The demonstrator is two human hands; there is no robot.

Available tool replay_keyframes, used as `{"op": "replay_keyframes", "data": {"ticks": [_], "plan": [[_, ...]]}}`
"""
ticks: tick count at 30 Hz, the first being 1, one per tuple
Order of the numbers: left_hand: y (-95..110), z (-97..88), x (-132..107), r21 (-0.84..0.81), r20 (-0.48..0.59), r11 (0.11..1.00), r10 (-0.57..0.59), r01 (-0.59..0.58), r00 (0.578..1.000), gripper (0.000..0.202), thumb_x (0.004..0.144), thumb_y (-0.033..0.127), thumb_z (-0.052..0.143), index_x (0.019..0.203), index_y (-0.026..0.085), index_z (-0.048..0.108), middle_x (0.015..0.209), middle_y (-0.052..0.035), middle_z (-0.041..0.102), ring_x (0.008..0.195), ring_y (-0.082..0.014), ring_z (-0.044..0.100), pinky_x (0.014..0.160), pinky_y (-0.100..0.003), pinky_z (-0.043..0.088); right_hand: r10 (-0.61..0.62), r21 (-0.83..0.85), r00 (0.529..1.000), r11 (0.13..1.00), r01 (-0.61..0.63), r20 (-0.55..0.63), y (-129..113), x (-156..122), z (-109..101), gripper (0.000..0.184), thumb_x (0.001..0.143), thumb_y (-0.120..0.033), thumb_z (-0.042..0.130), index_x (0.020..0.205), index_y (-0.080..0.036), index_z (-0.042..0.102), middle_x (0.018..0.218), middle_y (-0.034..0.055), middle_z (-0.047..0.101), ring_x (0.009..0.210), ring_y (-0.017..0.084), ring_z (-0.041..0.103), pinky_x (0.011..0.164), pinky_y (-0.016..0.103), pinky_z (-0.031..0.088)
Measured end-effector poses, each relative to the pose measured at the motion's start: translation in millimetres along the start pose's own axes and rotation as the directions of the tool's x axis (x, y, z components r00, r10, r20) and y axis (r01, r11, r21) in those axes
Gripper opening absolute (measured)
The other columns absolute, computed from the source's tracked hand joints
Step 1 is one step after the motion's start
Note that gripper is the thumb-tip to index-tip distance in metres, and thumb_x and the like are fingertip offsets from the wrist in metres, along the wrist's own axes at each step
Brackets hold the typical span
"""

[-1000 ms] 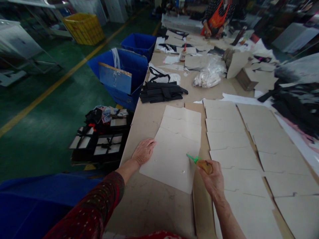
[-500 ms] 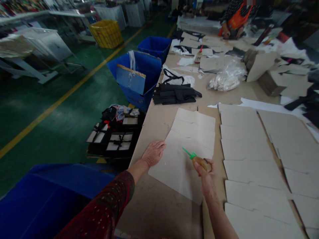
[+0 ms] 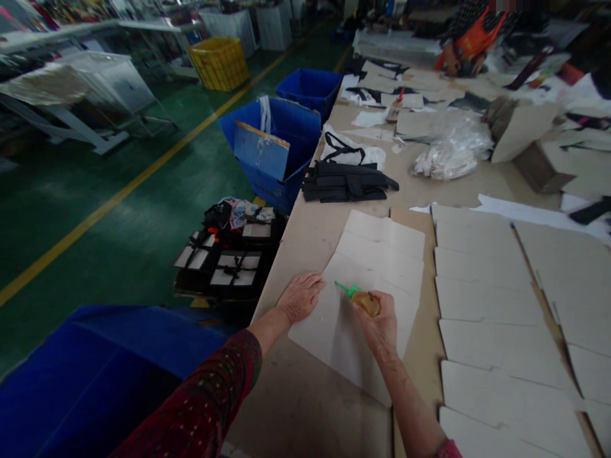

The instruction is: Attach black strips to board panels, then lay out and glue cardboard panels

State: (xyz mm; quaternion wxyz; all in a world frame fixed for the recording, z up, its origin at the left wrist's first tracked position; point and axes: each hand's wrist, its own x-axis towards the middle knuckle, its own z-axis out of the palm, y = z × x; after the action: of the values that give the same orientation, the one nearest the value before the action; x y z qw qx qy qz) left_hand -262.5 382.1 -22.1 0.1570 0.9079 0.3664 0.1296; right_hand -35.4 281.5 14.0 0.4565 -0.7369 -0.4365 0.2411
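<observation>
My right hand (image 3: 380,324) is wrapped round a glue bottle (image 3: 366,303) with an amber body and a thin green nozzle. The nozzle points left, over the upper left part of a greyish cardboard sheet (image 3: 353,343); whether its tip touches the sheet I cannot tell. At the sheet's left edge my left hand (image 3: 301,298) lies flat, palm down, fingers stretched out and resting against the board. More sheets overlap beyond this one, fanned away from me along the table (image 3: 305,388).
Rows of overlapping cardboard sheets (image 3: 496,331) cover the table's right side. Black straps (image 3: 348,182) and a clear plastic bag (image 3: 453,149) lie farther back. Blue bins (image 3: 272,146) and a stack of tied bundles (image 3: 233,270) stand left of the table. A co-worker in an orange apron (image 3: 480,38) is at the far end.
My right hand has moved left with the glue bottle, bringing the nozzle closer to my left hand. My left hand stays at the sheet's edge. The whole view has shifted slightly.
</observation>
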Motion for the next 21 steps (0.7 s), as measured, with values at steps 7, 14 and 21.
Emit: {"op": "replay_keyframes", "data": {"ticks": [7, 14, 21], "plan": [[1.0, -1.7, 0.2, -0.015, -0.004, 1.000, 0.000, 0.000, 1.000, 0.045, 0.089, 0.015, 0.053, 0.132, 0.024, 0.060, 0.140, -0.0072, 0.057, 0.134, -0.0244, 0.046, 0.115, -0.048, 0.039, -0.156, -0.205, 0.987, 0.966, 0.158, 0.025, -9.6, 8.3, -10.8, 0.032, 0.078, -0.041, 0.067, 0.104, -0.024, 0.058, 0.104, 0.0055, 0.056, 0.093, 0.022, 0.058, 0.081, 0.037, 0.050], [1.5, -1.2, 0.2, -0.017, -0.008, 1.000, -0.006, 0.006, 1.000, 0.045, 0.089, 0.015, 0.052, 0.132, 0.025, 0.060, 0.140, -0.0073, 0.058, 0.133, -0.0255, 0.047, 0.115, -0.050, 0.039, -0.091, -0.192, 0.993, 0.976, 0.103, 0.072, -4.8, 7.0, -23.0, 0.033, 0.077, -0.044, 0.068, 0.102, -0.024, 0.059, 0.102, 0.0040, 0.057, 0.089, 0.021, 0.059, 0.077, 0.035, 0.050], [1.5, -1.7, 0.1, -0.024, -0.007, 1.000, -0.002, 0.002, 1.000, 0.046, 0.089, 0.016, 0.052, 0.133, 0.027, 0.060, 0.140, -0.0075, 0.058, 0.134, -0.0255, 0.047, 0.115, -0.050, 0.039, -0.083, -0.138, 0.994, 0.986, 0.091, 0.064, -3.9, 4.5, -7.3, 0.033, 0.077, -0.041, 0.068, 0.103, -0.024, 0.057, 0.102, 0.0031, 0.056, 0.092, 0.022, 0.058, 0.080, 0.036, 0.050]]}}
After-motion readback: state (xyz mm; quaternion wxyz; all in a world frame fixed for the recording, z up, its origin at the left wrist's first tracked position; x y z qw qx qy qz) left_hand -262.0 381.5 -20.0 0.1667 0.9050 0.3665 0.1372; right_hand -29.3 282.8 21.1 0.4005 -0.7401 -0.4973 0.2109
